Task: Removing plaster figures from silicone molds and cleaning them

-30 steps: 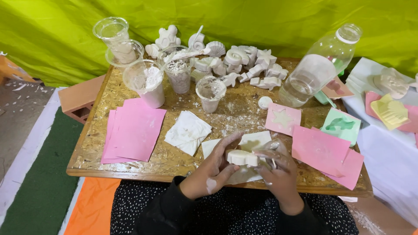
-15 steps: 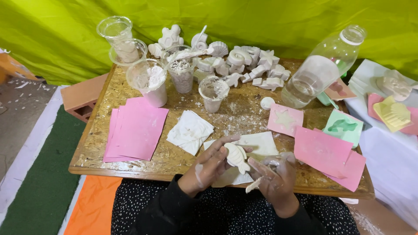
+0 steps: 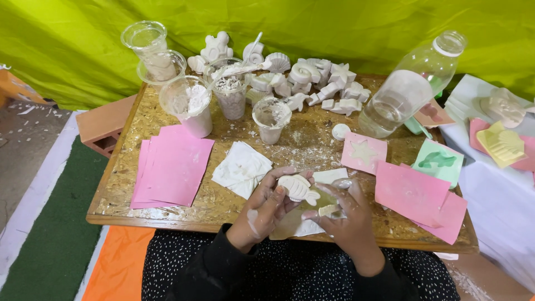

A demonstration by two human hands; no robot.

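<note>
My left hand (image 3: pixel 266 207) grips a small white plaster fish (image 3: pixel 297 188), held flat just above the near edge of the wooden board table (image 3: pixel 122 203). My right hand (image 3: pixel 341 218) is right beside the fish, its fingers curled around a small pale piece (image 3: pixel 329 210) that I cannot make out. Both hands are dusted with white powder. A pale sheet (image 3: pixel 330 176) lies on the board under the hands.
Pink sheets (image 3: pixel 170 170) lie left, white folded papers (image 3: pixel 242 169) in the middle, pink and green moulds (image 3: pixel 415 192) right. Plastic cups of white powder (image 3: pixel 189 106), a tilted clear bottle (image 3: pixel 404 89) and several plaster figures (image 3: pixel 312 83) stand at the back. A brick (image 3: pixel 103 125) sits left.
The plaster fish has turned face-up in my left hand. My right hand let go of it, moved off to the right, then came back close beside it.
</note>
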